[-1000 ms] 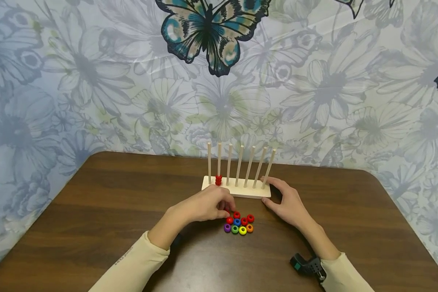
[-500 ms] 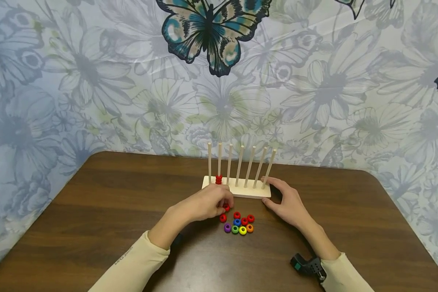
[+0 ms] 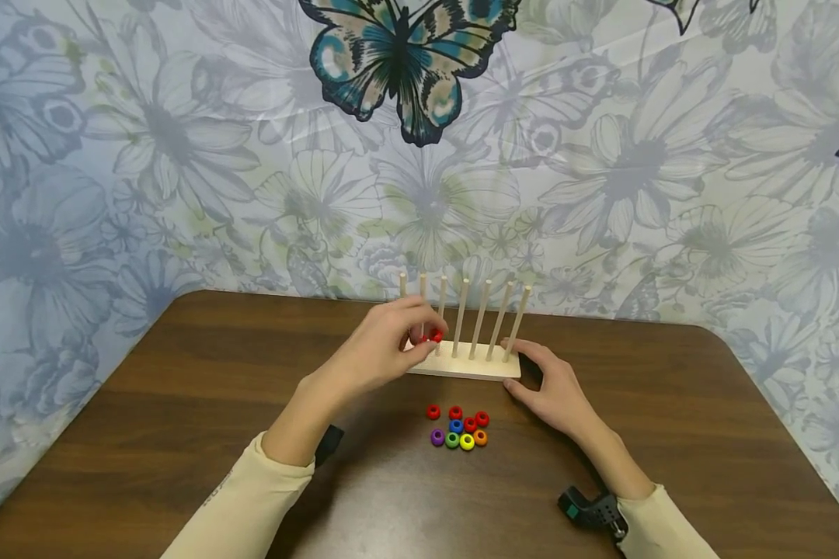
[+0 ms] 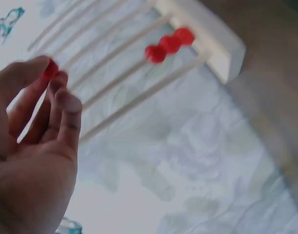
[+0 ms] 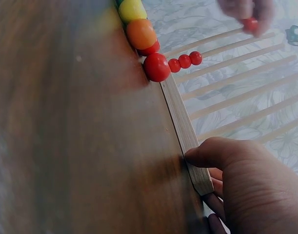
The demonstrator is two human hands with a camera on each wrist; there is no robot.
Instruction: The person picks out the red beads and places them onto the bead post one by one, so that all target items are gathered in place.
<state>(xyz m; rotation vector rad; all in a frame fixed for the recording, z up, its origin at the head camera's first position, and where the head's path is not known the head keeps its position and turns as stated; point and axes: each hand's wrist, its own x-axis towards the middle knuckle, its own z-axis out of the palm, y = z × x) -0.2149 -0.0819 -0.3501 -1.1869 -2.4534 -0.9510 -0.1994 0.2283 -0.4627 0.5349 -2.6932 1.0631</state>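
Observation:
My left hand (image 3: 384,341) pinches a red bead (image 4: 50,69) between thumb and fingertips, near the upright pegs at the left of a wooden peg rack (image 3: 471,369). Three red beads (image 4: 169,44) are stacked low on the second peg from the left; in the head view the left hand mostly covers them. At the rack's right end, my right hand (image 3: 551,386) grips the base, its thumb (image 5: 207,153) on the front edge and the fingers behind.
Loose beads lie on the brown table (image 3: 182,419) before the rack: several red beads (image 3: 482,419), a blue bead (image 3: 456,426), purple bead (image 3: 437,437), green bead (image 3: 452,440), yellow bead (image 3: 467,442) and orange bead (image 3: 480,438). A butterfly-patterned wall covering (image 3: 252,194) stands behind.
My left hand has picked a red bead from the loose group and raised it toward the pegs. Another red bead shifted slightly there. The right hand stays on the rack.

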